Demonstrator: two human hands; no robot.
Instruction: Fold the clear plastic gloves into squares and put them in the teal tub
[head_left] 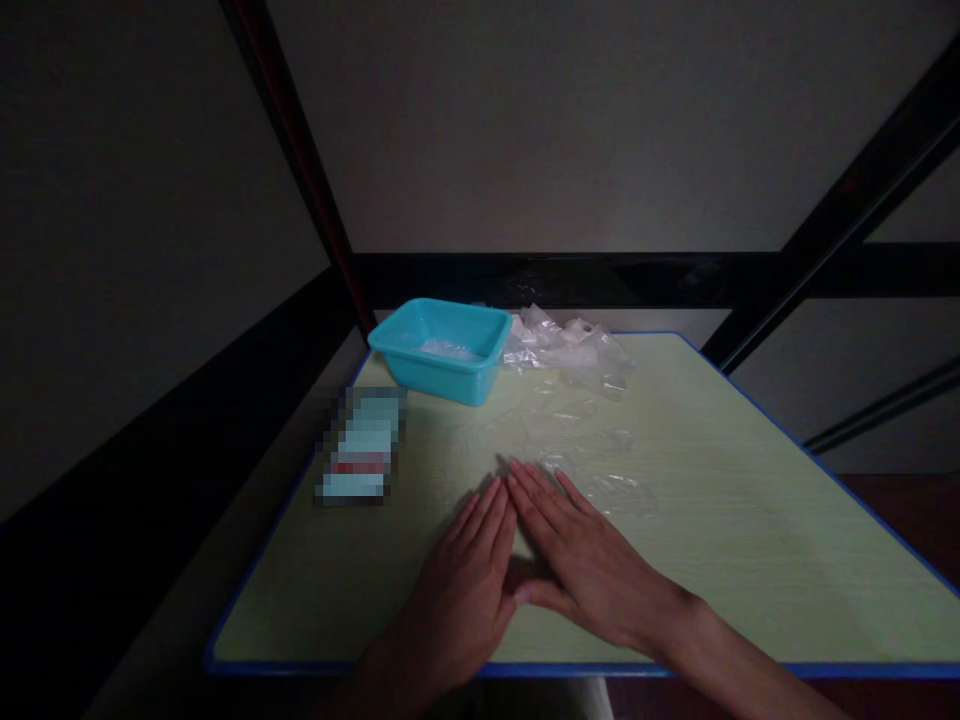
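Observation:
My left hand point(465, 580) lies flat on the pale green table point(750, 520), fingers stretched out and together. Beside it, my right hand point(585, 560) also rests flat, its fingertips touching the left hand's fingertips. Neither hand holds anything. Just beyond the right fingertips lie thin clear plastic sheets or bags point(600, 480), spread flat on the tabletop. A crumpled heap of clear plastic bags point(570, 350) sits at the far edge.
A turquoise plastic tub point(442, 350) with something pale inside stands at the far left corner. A blurred rectangular item point(361, 445) lies near the left edge. Dark metal frame bars point(585, 278) run behind the table. The table has a blue rim.

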